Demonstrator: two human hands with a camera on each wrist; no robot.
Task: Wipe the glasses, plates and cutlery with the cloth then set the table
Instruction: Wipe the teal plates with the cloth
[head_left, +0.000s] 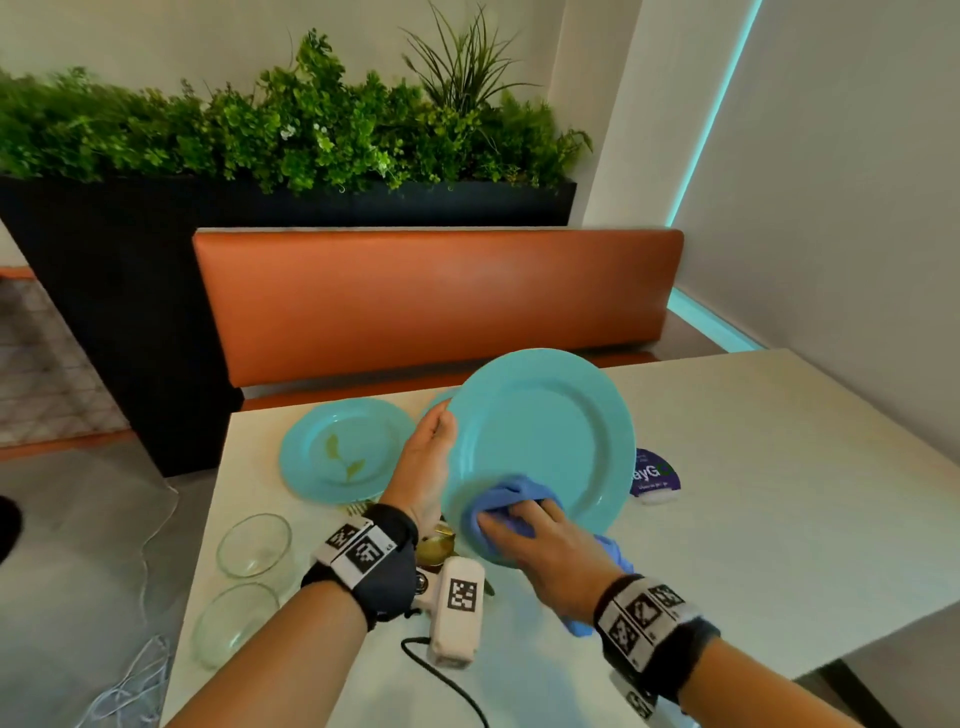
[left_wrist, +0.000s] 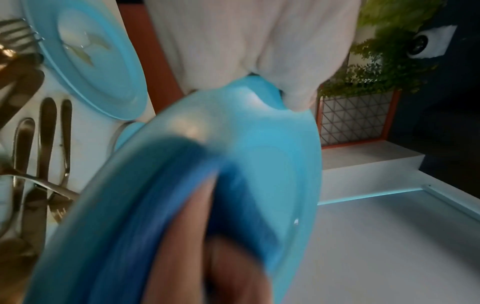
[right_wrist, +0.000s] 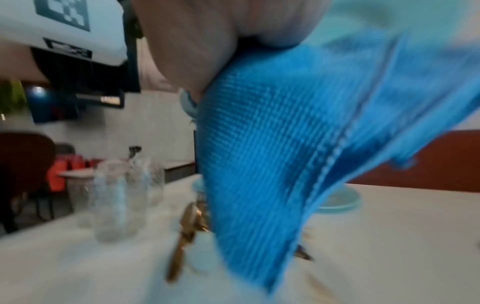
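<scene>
Now wiping | left hand (head_left: 426, 457) grip clamps turquoise plate (head_left: 550, 441) rim, tilted above tabletop (head_left: 779, 467) | right hand (head_left: 540, 545) grip closed round blue cloth (head_left: 506, 501) | advice: brace rim firmly, sweep outward, cover whole face

Pale table (head_left: 753, 467): plate (head_left: 340, 449), two glasses (head_left: 254, 545), gold cutlery (left_wrist: 46, 139), purple sticker (head_left: 655, 475).

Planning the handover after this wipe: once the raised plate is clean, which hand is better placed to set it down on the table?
Probably the left. The left hand already grips the raised plate by its rim, while the right hand is busy with the blue cloth pressed against its face.
</scene>
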